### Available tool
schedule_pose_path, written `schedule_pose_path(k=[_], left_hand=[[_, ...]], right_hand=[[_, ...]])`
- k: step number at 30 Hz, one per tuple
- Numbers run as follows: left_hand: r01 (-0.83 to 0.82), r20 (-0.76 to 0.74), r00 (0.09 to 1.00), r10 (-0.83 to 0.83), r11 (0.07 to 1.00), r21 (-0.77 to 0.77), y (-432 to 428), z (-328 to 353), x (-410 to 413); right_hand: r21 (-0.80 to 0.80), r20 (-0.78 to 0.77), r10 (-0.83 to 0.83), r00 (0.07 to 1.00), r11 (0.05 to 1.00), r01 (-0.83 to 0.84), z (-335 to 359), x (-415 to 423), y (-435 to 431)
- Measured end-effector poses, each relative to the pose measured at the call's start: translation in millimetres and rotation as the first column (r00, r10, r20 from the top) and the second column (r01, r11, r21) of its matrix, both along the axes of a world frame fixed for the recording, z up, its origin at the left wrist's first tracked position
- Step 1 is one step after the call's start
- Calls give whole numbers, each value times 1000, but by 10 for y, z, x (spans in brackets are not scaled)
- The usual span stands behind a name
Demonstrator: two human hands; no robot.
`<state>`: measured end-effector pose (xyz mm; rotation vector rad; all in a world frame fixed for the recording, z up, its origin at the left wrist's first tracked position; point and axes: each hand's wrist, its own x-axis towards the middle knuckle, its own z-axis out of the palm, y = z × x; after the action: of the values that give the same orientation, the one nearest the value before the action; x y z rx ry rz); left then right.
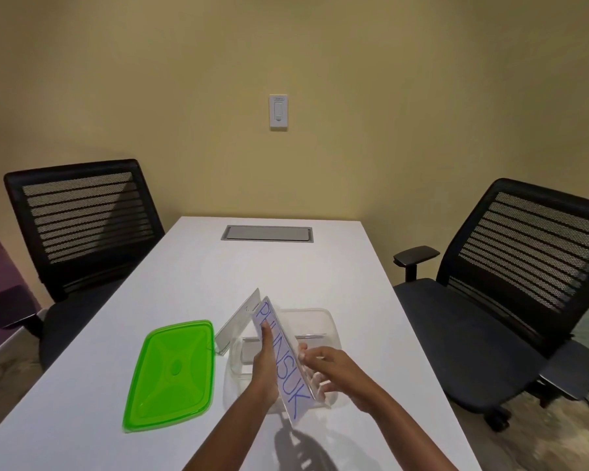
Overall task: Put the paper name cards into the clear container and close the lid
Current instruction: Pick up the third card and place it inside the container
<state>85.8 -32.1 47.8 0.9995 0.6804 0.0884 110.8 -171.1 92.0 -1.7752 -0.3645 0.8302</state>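
Note:
A folded white name card (288,372) with blue lettering is held over the clear container (323,321), which stands open on the white table (191,273). My left hand (264,365) lies against the card's lettered face, fingers stretched along it. My right hand (323,363) holds the card's other side, fingers curled at its edge. A second folded card (237,322) leans upright just left of the container. The green lid (172,372) lies flat on the table to the left, apart from the container.
A grey cable hatch (267,232) is set into the table's far end. Black mesh office chairs stand at the left (79,219) and at the right (524,283). The table's front edge is near my arms.

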Motion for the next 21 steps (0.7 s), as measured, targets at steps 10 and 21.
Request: schedule_pose_path(k=[10,21], left_hand=[[141,-43,990,-135,973,184,81,53,6],[565,-185,812,-553,665,488,234,190,-139]], right_hand=[[130,-278,-108,954,980,149,-129,-18,110],[246,-310,-304,901,890,385,-118,153,224]])
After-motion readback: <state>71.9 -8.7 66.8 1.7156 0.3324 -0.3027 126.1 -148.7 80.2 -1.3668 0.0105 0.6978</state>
